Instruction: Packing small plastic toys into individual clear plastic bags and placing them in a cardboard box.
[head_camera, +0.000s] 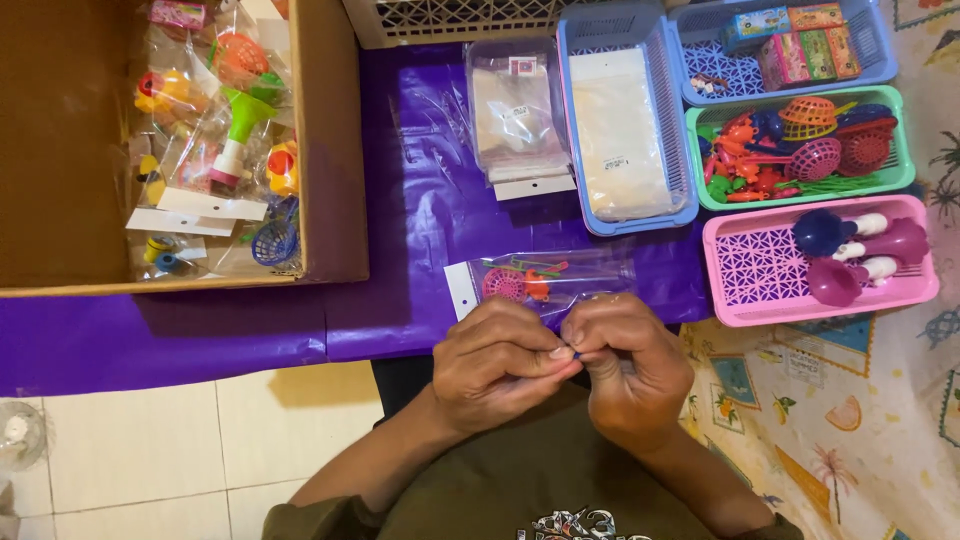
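Purple plastic sheet (420, 230) underfoot; clear toy-filled plastic bag (540, 280) lying on it, unsealed. Left hand (495, 360) and right hand (630, 365), just below, pinching closed on something tiny. Finished packets (210, 150) filling brown cardboard box (330, 150) far left.

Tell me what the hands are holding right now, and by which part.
Left hand and right hand meet fingertip to fingertip, pinching something tiny and bluish. What it is, and where the grip sits on it, cannot be told.

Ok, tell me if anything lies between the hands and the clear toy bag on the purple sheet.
Nothing visible does. The left hand and right hand pinch something small together right at the near edge of the toy bag; only purple sheet surrounds it.
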